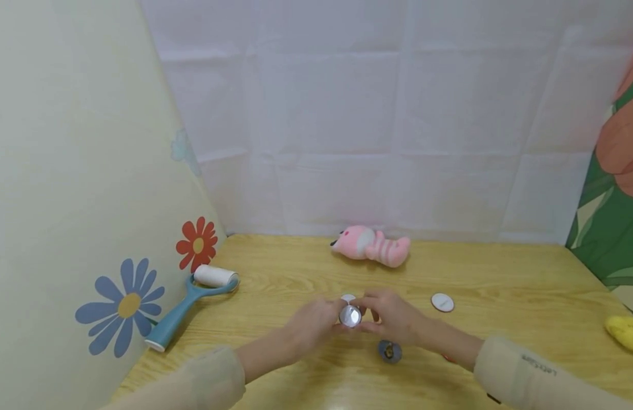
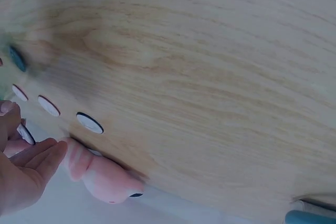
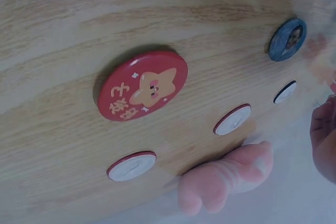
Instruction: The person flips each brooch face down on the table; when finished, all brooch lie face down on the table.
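In the head view, a small round badge with a shiny silver side is held between both hands. My left hand pinches its left edge, and my right hand grips its right edge with thumb and fingers. The left wrist view catches the badge edge-on, partly covered by fingers. Just beyond the hands a pale disc shows on the table. A blue badge with a picture lies below the right hand. A red badge with a star figure lies face up in the right wrist view.
White-backed badges lie on the wooden table. A pink striped plush toy rests near the white backdrop. At the left is a blue-handled lint roller, and a yellow object sits at the right edge.
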A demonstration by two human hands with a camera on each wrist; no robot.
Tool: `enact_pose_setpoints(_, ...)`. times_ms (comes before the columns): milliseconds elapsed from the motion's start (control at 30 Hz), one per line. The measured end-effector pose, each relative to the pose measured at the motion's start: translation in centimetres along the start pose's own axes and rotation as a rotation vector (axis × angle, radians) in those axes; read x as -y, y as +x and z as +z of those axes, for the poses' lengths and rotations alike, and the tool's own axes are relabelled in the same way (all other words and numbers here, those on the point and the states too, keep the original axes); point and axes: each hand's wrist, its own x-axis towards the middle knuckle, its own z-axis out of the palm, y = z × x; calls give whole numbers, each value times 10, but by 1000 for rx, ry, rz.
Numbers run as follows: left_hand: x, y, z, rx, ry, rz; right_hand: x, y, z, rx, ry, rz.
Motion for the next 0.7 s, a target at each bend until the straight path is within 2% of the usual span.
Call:
enact_pose_setpoints(100, -1, -2, 10, 7, 9, -10, 0, -4, 4, 60, 4, 77)
enact_pose_setpoints(200, -1, -5, 19, -23, 20, -1, 0, -7, 9, 105, 20, 153)
enact_pose_setpoints(333, -1, -8, 28, -28, 7, -20, -2, -10, 16, 140, 32, 198)
enact_pose_setpoints(433, -1, -9, 31, 3, -23, -54, -2, -11, 20, 151, 26, 206)
enact_pose_setpoints(700, 0, -14, 41, 78, -36, -85, -1, -16, 30, 200, -22, 273)
